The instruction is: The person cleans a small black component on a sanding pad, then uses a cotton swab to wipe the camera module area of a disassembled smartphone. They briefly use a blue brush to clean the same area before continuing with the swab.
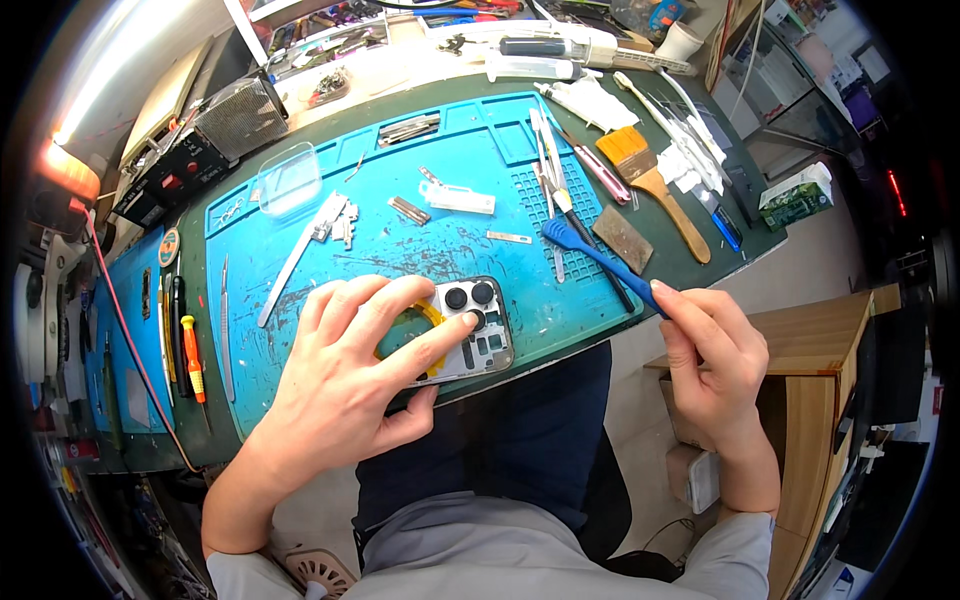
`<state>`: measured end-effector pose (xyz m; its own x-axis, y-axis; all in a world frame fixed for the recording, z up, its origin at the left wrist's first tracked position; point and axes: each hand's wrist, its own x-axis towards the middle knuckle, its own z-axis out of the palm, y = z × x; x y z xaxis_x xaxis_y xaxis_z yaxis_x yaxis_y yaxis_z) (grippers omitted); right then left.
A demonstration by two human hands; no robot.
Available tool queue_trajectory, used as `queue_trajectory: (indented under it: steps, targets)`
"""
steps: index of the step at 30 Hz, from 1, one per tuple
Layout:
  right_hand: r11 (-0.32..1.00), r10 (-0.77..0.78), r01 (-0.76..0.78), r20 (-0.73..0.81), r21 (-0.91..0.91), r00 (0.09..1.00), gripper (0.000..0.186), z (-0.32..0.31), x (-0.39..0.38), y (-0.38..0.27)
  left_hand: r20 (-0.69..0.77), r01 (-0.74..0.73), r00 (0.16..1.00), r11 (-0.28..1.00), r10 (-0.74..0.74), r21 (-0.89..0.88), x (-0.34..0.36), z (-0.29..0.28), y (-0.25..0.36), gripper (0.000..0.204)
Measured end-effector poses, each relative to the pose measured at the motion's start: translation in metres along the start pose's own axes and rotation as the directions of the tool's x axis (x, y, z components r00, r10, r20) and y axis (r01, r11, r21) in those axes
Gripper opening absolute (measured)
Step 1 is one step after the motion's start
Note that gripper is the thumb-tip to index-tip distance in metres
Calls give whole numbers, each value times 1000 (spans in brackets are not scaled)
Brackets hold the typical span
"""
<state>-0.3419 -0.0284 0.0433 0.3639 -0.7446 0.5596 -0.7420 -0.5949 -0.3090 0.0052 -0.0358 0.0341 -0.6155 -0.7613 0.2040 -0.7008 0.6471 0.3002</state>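
Note:
A silver-framed phone (492, 343) with its back off lies at the near edge of the blue repair mat (340, 262), its round black camera lenses at the upper side. My left hand (345, 365) grips it, with a fingertip on the camera area and the thumb by the near edge. A yellow ring-like part (432, 312) shows partly under those fingers. Off to the right, my right hand (715, 350) pinches the handle end of a blue brush (600, 255). The brush head points up and left, over the mat's right side and apart from the phone.
Tweezers (548, 150), a wide wooden-handled brush (665, 195) and a flat grey-brown block (622, 240) lie to the right. Beyond the phone are a small clear case (460, 198) and a metal blade tool (300, 255). An orange screwdriver (192, 358) lies left.

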Motion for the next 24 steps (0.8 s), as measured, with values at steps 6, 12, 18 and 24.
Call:
queue_trajectory:
  steps: [6,12,18,24]
  targets:
    - [1000,-14,14,30,10,999,40,3,3,-6,3,9,1000,1000,-9,-1,2,-1,1,77]
    - [1000,-23,23,33,5,999,39,4,7,-9,-16,0,1000,1000,0,-1,0,1,0,77]
    - [999,-31,30,51,10,998,42,3,9,-12,-22,3,1000,1000,-3,-15,0,2,-1,76]
    - [999,-32,23,235,41,972,45,7,20,-23,-92,1,996,995,-10,-97,-2,6,-7,82]
